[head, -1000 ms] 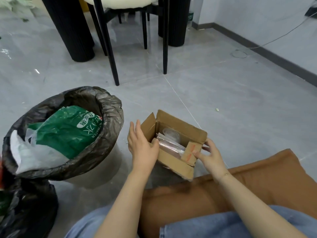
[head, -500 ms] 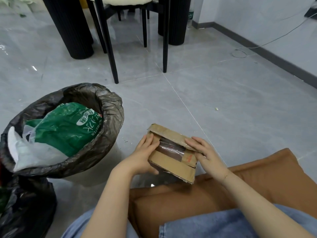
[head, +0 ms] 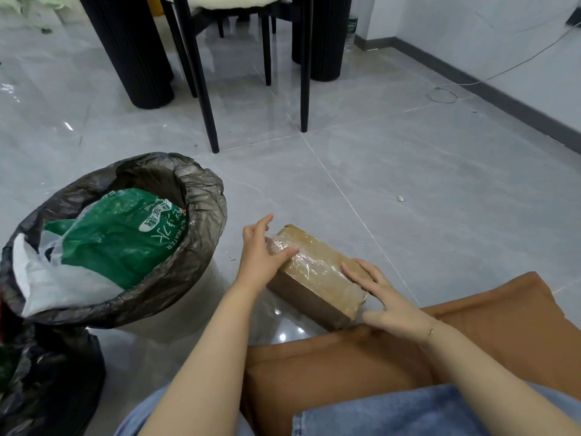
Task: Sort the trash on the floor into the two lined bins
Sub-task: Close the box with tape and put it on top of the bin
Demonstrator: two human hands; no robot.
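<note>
1. The box (head: 317, 275), open a second ago with clear plastic showing inside, is now shut, its taped top flaps folded flat.
2. The left hand (head: 262, 251) moves from the raised side flap to the box's far end, thumb on top.
3. The right hand (head: 382, 294) now lies flat on the near end.

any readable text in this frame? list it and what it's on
"WATER": green plastic bag in the lined bin, upside down to the camera.
White logo and large characters on the same bag: not readable.
Bottle label by the far wall: too small.
Taped cardboard box: none.
</note>
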